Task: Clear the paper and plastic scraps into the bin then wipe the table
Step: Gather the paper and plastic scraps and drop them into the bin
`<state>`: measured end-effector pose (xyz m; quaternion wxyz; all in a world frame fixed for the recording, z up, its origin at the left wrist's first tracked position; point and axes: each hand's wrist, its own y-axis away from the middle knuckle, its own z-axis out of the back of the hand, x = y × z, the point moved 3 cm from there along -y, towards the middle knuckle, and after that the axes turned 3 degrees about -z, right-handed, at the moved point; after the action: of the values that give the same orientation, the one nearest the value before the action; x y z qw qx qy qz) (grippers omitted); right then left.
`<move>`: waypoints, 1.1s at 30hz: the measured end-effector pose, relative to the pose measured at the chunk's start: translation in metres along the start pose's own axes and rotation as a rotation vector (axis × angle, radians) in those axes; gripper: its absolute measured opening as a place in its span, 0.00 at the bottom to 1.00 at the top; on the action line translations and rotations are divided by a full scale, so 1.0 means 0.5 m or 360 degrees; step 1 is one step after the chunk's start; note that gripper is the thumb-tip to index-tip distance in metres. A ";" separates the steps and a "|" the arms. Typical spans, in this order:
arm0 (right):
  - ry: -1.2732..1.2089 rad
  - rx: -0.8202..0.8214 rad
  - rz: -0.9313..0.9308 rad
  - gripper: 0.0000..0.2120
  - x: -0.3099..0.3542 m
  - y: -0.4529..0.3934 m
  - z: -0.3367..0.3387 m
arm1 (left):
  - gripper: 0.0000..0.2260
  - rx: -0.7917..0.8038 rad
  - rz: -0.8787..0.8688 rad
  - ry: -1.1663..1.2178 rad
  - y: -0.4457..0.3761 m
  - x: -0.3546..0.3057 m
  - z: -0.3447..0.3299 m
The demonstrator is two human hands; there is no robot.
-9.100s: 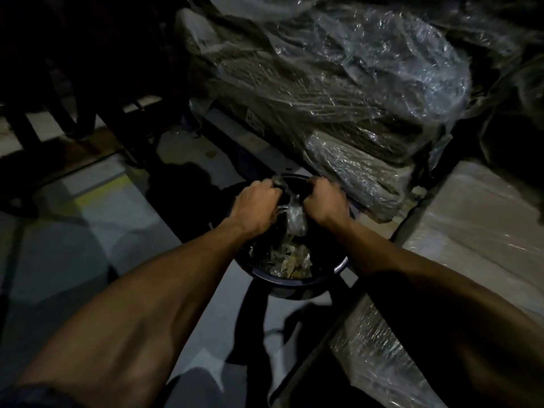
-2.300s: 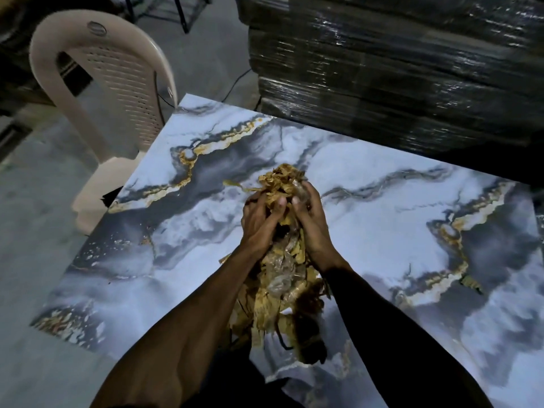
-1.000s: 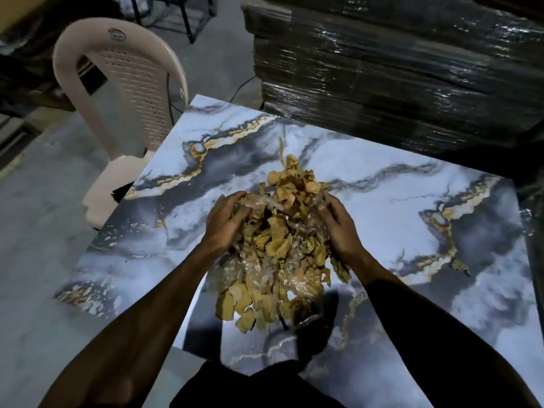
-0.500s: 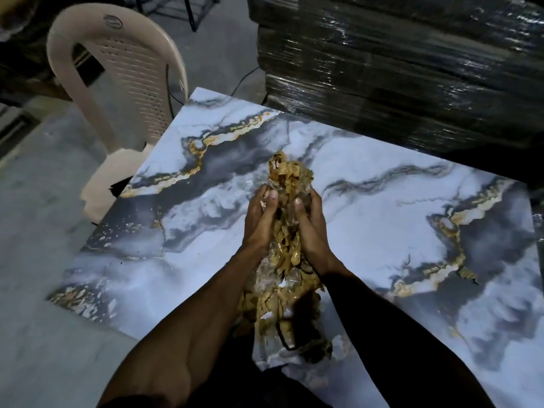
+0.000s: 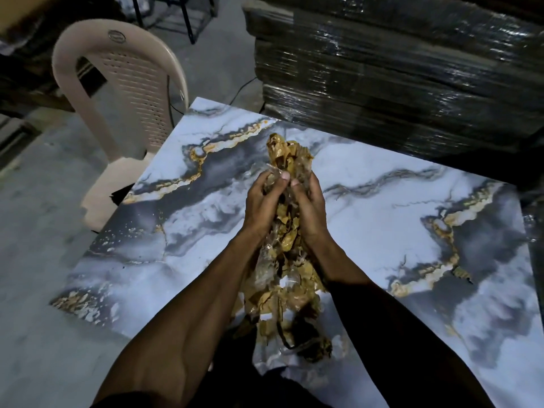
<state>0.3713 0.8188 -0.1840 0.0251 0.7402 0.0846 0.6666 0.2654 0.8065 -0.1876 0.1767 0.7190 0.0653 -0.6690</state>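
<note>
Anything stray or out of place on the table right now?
One brown scrap lies alone near the table's right side, apart from the scrap bundle pressed between the left hand and right hand. Loose pieces hang off the bundle's lower end.

The worktop [image 5: 382,207] carries a marbled print: pale blue-white ground, smoky dark-grey swirls, thin gold veins. The scraps [image 5: 282,266] are golden-brown paper mixed with clear, glinting plastic. The plastic chair [image 5: 129,92] is beige with a perforated back. The wrapped stack [image 5: 397,69] shows dark under glossy film.
</note>
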 end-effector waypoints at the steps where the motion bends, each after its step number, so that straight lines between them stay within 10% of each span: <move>1: 0.0005 0.0003 0.0011 0.20 0.011 0.000 -0.001 | 0.28 0.0003 -0.0041 -0.0004 0.001 -0.013 -0.001; 11: 0.0012 -0.0075 0.0268 0.22 0.111 0.048 0.019 | 0.21 0.0137 -0.0277 0.0049 0.043 -0.113 -0.030; 33: -0.0025 -0.1163 0.0626 0.33 0.236 0.465 0.105 | 0.15 0.1218 -0.0485 0.0286 0.362 -0.223 -0.128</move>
<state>0.4560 0.6126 -0.0392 0.1590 0.6897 -0.3010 0.6391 0.3746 0.6759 -0.0447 -0.2106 0.7703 -0.0671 -0.5982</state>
